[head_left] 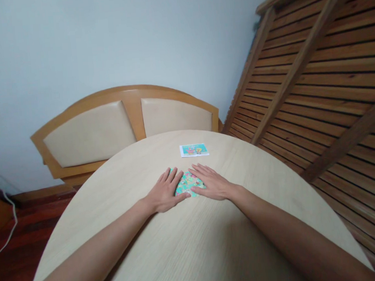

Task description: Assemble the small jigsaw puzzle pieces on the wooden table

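Forearms point(99, 253) extended over worktop point(183, 249); L hand point(165, 193) and R hand point(213, 184) spread flat, nothing grasped, at opp. sides of patterned sheet point(187, 183), mid-worktop. Judged light, thin, prob. slippery; best held by opp. edges.

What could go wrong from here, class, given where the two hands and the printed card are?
1. The left hand and right hand lie spread at either side of the teal patterned item, so an uneven push might skew it.
2. The hands cover its sides, so a flaw there could be missed.
3. The printed card lies beyond the fingertips, towards the table's far edge; a forward sweep might knock it.
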The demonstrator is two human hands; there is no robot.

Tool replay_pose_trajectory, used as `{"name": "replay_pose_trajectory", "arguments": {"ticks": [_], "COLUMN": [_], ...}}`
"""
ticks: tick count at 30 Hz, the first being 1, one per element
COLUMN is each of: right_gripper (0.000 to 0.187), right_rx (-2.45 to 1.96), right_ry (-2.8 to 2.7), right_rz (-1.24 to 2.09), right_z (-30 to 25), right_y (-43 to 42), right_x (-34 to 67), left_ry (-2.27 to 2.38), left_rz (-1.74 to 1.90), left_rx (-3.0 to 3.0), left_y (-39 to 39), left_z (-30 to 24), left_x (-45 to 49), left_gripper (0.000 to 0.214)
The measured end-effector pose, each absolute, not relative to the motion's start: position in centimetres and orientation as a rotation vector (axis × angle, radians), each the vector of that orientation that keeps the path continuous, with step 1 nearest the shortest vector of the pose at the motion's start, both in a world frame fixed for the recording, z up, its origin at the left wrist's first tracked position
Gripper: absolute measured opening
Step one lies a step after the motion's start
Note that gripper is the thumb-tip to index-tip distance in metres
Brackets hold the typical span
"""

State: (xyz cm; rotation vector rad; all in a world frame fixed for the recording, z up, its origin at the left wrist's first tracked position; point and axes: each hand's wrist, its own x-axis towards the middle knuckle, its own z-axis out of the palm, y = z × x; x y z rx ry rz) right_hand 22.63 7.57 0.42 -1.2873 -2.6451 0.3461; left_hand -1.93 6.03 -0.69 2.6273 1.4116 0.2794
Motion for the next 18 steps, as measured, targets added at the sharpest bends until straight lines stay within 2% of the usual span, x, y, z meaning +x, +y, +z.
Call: {"name": "replay_pose_trajectory", "arguments": {"ticks": [3, 6, 12, 18], "right_gripper": [0.107, 0.112, 0.111, 0.091], "right_rx": [-1.199, -1.233, -1.274, -1.193], "right_ry": [-2.683, -2.637, -2.548, -2.505], "right_rz": [0.33, 0.327, 0.319, 0.333], "right_z": [0.4, 0.1, -0.2, 0.1], "right_y": [7.6, 7.9, 9.7, 9.5], "right_x": [22.5, 22.2, 21.2, 21.7], "left_ry": [1.397, 1.38, 1.342, 1.386], "left_rz": [0.318, 0.389, 0.525, 0.647], "left_rx": [2.622, 2.606, 2.617, 2.578], "left_y": [7.5, 9.0, 11.1, 10.4], "left_z": [-1.3, -1.5, -1.3, -1.6], "left_x": [-1.6, -0.8, 0.7, -0.4], "left_gripper": [0.085, 0.079, 0.069, 0.055]}}
